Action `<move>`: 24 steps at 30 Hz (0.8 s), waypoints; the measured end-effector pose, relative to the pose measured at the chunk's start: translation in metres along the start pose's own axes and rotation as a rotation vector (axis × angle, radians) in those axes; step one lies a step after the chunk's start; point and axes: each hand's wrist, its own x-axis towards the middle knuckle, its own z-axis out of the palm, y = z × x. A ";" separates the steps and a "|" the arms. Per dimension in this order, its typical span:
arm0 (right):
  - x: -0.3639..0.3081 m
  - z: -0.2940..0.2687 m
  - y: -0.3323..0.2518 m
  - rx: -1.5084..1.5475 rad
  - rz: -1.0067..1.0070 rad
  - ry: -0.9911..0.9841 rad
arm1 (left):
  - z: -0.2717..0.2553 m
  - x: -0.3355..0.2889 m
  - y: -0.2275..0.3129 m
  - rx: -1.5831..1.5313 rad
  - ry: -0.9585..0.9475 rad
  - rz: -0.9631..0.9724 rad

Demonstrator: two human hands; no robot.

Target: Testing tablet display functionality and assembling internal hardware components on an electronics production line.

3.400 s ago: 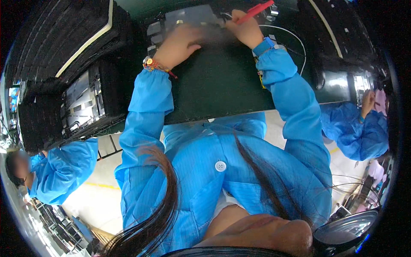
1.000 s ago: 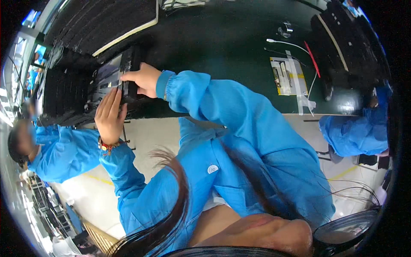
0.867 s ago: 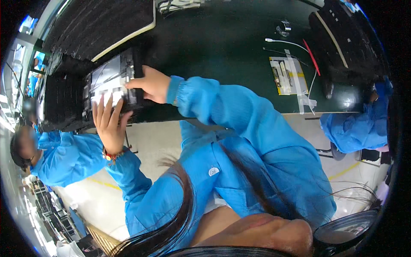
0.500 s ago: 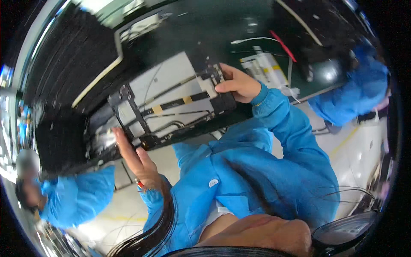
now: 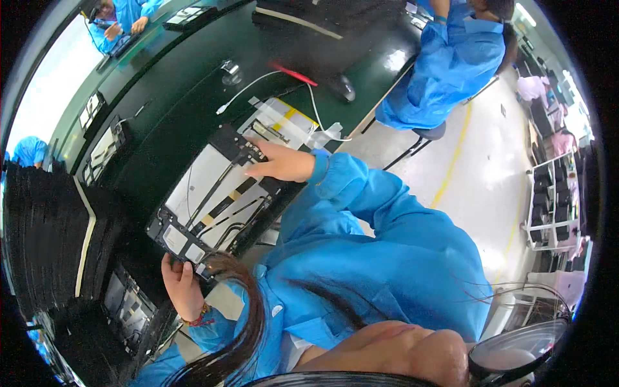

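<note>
An opened tablet [image 5: 213,171], with pale flat battery panels, black flex strips and a black frame, is held tilted between both my hands. My right hand [image 5: 284,161] grips its far right end, thumb lying on top beside small circuit parts. At the near left end, my left hand [image 5: 182,290] is closed on the edge, its fingers partly hidden by the frame. Strands of hair cover part of the tablet's near corner. Just beyond my right hand, a flat silver and yellow pack [image 5: 284,120] lies on the dark green table [image 5: 180,106].
A white cable [image 5: 248,89], a red strip-like thing [image 5: 293,74] and a dark computer mouse [image 5: 345,87] lie farther back. Stacked black sheets [image 5: 45,238] stand at left, near another opened tablet [image 5: 129,306]. A co-worker in blue [image 5: 445,71] sits at right.
The view has swung rightward, showing more table and floor. The tablet has turned to a steeper slant. My left fingers, outstretched before, now curl at its edge; my right hand keeps its grip.
</note>
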 end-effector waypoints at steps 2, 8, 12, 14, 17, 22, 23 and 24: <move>0.001 0.006 -0.003 -0.016 -0.011 0.051 | 0.001 0.000 -0.005 0.091 0.149 0.043; 0.005 0.028 -0.027 -0.089 0.061 0.114 | -0.031 0.001 -0.014 0.389 0.286 0.092; -0.008 -0.003 -0.009 -0.890 -0.716 0.305 | -0.058 0.016 -0.037 0.810 0.422 0.465; -0.007 0.016 -0.046 0.311 0.178 0.384 | -0.040 0.004 -0.010 1.129 0.427 0.381; -0.002 0.006 -0.031 0.529 0.196 0.410 | -0.016 -0.006 0.006 1.142 0.389 0.430; -0.005 0.007 -0.032 0.652 0.342 0.201 | 0.017 -0.028 0.030 1.062 0.388 0.676; -0.006 0.013 -0.033 0.647 0.369 0.269 | 0.013 -0.030 0.025 1.076 0.432 0.799; -0.006 0.014 -0.036 0.649 0.375 0.262 | 0.009 -0.020 0.018 0.854 0.421 1.118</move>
